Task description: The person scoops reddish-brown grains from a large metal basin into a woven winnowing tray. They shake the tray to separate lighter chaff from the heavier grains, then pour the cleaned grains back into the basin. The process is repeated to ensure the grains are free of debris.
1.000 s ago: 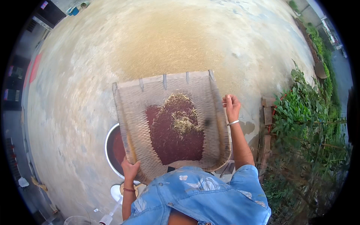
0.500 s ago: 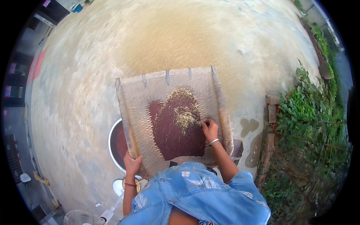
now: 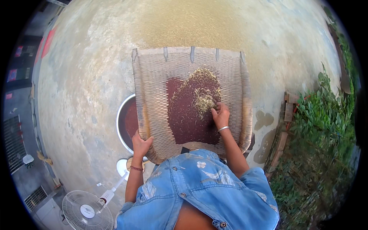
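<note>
We look down on a pale concrete yard (image 3: 88, 76), a broad woven basket (image 3: 151, 88) at the centre of the frame, its near end partly hidden by a blue shirt (image 3: 161, 191). Dark red grains (image 3: 188, 130) cover the basket's middle; a metal basin (image 3: 119, 122) shows at its left side, and a white fan (image 3: 87, 211) stands at lower left. A clump of straw (image 3: 205, 99) lies on the grains, right of centre. The left hand (image 3: 142, 145) wraps the basket's left rim; we judge a firm, level hold best. The right hand (image 3: 221, 116) bends its fingers at the clump's lower right edge; we cannot tell whether they pinch any stalks. We would skim shallowly, leaving grains undisturbed. The fan's round badge (image 3: 87, 211) is too small for us to read.
</note>
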The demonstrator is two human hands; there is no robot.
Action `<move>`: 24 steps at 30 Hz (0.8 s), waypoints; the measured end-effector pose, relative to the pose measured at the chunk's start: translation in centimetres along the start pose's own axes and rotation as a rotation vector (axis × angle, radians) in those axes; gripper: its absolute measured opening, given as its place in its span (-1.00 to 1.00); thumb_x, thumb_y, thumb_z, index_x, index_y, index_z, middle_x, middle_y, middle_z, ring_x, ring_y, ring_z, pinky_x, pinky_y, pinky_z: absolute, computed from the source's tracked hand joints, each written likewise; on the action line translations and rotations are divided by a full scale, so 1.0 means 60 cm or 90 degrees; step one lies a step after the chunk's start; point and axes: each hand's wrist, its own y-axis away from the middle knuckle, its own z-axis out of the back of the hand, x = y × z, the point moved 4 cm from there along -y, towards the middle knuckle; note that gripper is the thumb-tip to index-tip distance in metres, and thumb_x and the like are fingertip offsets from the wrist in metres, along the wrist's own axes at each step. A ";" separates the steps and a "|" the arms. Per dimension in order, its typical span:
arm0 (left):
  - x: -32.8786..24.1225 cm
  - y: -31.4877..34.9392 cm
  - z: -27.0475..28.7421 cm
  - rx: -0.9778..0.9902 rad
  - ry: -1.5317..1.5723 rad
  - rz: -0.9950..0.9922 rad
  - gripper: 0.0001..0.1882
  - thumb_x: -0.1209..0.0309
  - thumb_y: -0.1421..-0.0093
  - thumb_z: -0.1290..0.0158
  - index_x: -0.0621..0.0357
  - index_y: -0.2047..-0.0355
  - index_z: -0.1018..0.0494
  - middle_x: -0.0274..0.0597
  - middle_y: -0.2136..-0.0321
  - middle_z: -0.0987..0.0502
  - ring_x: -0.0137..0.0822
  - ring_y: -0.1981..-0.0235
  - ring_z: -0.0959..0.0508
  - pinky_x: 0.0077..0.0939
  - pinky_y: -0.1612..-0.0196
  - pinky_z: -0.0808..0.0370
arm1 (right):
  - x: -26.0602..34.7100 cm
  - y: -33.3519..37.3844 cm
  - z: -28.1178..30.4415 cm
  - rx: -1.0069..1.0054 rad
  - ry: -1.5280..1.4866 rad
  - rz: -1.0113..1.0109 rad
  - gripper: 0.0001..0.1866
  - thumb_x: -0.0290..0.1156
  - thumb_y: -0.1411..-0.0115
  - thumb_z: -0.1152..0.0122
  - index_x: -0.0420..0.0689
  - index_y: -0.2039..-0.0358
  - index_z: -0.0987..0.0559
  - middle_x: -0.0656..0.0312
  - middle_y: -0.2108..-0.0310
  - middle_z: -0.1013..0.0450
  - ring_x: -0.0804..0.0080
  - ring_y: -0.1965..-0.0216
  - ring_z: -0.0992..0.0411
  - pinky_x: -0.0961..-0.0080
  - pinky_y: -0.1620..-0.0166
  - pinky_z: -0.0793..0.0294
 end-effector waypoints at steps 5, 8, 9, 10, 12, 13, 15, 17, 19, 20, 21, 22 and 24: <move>-0.002 -0.004 0.005 -0.003 -0.026 -0.017 -0.54 0.47 0.23 -0.19 0.40 0.26 -0.40 0.05 0.40 -0.55 -0.13 0.35 -0.58 -0.38 0.23 -0.47 | 0.046 -0.023 -0.021 -0.065 0.123 0.061 -0.62 -0.36 0.06 -0.29 -0.17 0.21 -0.45 0.02 0.39 -0.37 0.10 0.32 -0.37 0.27 0.22 -0.38; -0.008 -0.003 0.006 -0.006 -0.037 -0.014 -0.54 0.47 0.24 -0.19 0.40 0.26 -0.40 0.05 0.40 -0.55 -0.11 0.36 -0.58 -0.38 0.24 -0.47 | 0.074 -0.031 -0.002 -0.077 0.179 0.012 -0.64 -0.22 -0.07 -0.18 -0.12 0.17 -0.42 0.00 0.30 -0.33 0.01 0.32 -0.39 0.19 0.28 -0.40; -0.012 -0.003 0.006 -0.005 -0.039 -0.015 -0.54 0.47 0.24 -0.19 0.40 0.26 -0.40 0.05 0.40 -0.55 -0.11 0.36 -0.58 -0.37 0.24 -0.47 | 0.071 -0.032 -0.007 -0.054 0.215 0.015 -0.63 -0.19 -0.07 -0.18 -0.12 0.17 -0.41 0.01 0.28 -0.32 0.01 0.32 -0.39 0.18 0.30 -0.41; -0.015 -0.003 0.007 -0.007 -0.042 -0.020 -0.54 0.47 0.24 -0.19 0.40 0.26 -0.40 0.05 0.40 -0.55 -0.11 0.36 -0.58 -0.38 0.24 -0.47 | 0.066 -0.033 -0.017 -0.030 0.250 0.018 -0.61 -0.15 -0.07 -0.17 -0.11 0.17 -0.40 0.02 0.27 -0.32 0.01 0.32 -0.39 0.18 0.33 -0.42; -0.019 -0.003 0.009 -0.011 -0.046 -0.027 -0.54 0.47 0.24 -0.18 0.40 0.26 -0.40 0.05 0.40 -0.55 -0.12 0.36 -0.58 -0.38 0.24 -0.47 | 0.070 -0.037 -0.032 0.007 0.299 0.046 -0.58 -0.08 -0.06 -0.16 -0.11 0.21 -0.39 0.05 0.29 -0.30 0.05 0.35 -0.41 0.21 0.39 -0.44; -0.019 -0.004 0.008 -0.008 -0.039 -0.029 -0.54 0.47 0.24 -0.18 0.40 0.26 -0.40 0.05 0.40 -0.55 -0.12 0.36 -0.58 -0.38 0.24 -0.47 | 0.076 -0.040 -0.041 0.019 0.313 0.072 -0.57 -0.03 -0.06 -0.16 -0.11 0.24 -0.39 0.07 0.32 -0.29 0.08 0.38 -0.42 0.24 0.43 -0.45; -0.018 -0.006 0.009 -0.003 -0.030 -0.034 -0.54 0.47 0.24 -0.18 0.40 0.25 -0.40 0.06 0.40 -0.55 -0.13 0.36 -0.58 -0.39 0.24 -0.47 | 0.091 -0.044 -0.061 0.037 0.332 0.131 -0.56 0.02 -0.05 -0.14 -0.10 0.29 -0.38 0.09 0.36 -0.28 0.14 0.41 -0.43 0.30 0.48 -0.47; -0.015 -0.008 0.009 -0.001 -0.030 -0.027 -0.54 0.47 0.24 -0.17 0.40 0.25 -0.40 0.06 0.40 -0.55 -0.14 0.36 -0.58 -0.39 0.24 -0.47 | 0.103 -0.047 -0.077 0.050 0.348 0.198 -0.56 0.04 -0.06 -0.13 -0.09 0.33 -0.36 0.11 0.38 -0.28 0.18 0.42 -0.43 0.34 0.50 -0.48; -0.013 -0.008 0.009 0.003 -0.031 -0.023 -0.54 0.47 0.24 -0.17 0.40 0.25 -0.40 0.05 0.40 -0.55 -0.15 0.36 -0.58 -0.39 0.24 -0.47 | 0.099 -0.044 -0.090 0.087 0.341 0.230 -0.64 -0.04 -0.09 -0.12 -0.08 0.37 -0.40 0.15 0.38 -0.30 0.15 0.41 -0.42 0.30 0.48 -0.45; -0.012 -0.008 0.008 0.004 -0.032 -0.023 -0.53 0.47 0.23 -0.17 0.41 0.25 -0.40 0.05 0.40 -0.55 -0.15 0.36 -0.58 -0.39 0.24 -0.47 | 0.096 -0.044 -0.094 0.082 0.333 0.266 -0.67 -0.05 -0.10 -0.12 -0.08 0.41 -0.40 0.17 0.41 -0.30 0.15 0.44 -0.42 0.29 0.50 -0.44; -0.011 -0.008 0.008 0.006 -0.033 -0.023 -0.53 0.47 0.23 -0.17 0.41 0.25 -0.40 0.05 0.40 -0.55 -0.15 0.36 -0.58 -0.40 0.24 -0.47 | 0.092 -0.044 -0.095 0.076 0.325 0.302 -0.68 -0.07 -0.11 -0.11 -0.08 0.46 -0.40 0.19 0.45 -0.31 0.15 0.46 -0.43 0.28 0.51 -0.43; -0.009 -0.009 0.007 0.005 -0.027 -0.020 -0.54 0.47 0.23 -0.16 0.41 0.25 -0.40 0.05 0.40 -0.55 -0.16 0.36 -0.58 -0.40 0.24 -0.47 | 0.086 -0.047 -0.095 0.075 0.323 0.313 -0.69 -0.10 -0.12 -0.11 -0.09 0.49 -0.39 0.18 0.48 -0.32 0.14 0.49 -0.42 0.27 0.52 -0.42; -0.006 -0.008 0.006 0.004 -0.014 -0.013 -0.54 0.46 0.23 -0.16 0.40 0.25 -0.40 0.05 0.40 -0.55 -0.16 0.35 -0.58 -0.40 0.24 -0.47 | 0.077 -0.056 -0.089 0.076 0.318 0.335 -0.70 -0.16 -0.14 -0.09 -0.10 0.55 -0.37 0.17 0.55 -0.34 0.12 0.56 -0.41 0.25 0.54 -0.40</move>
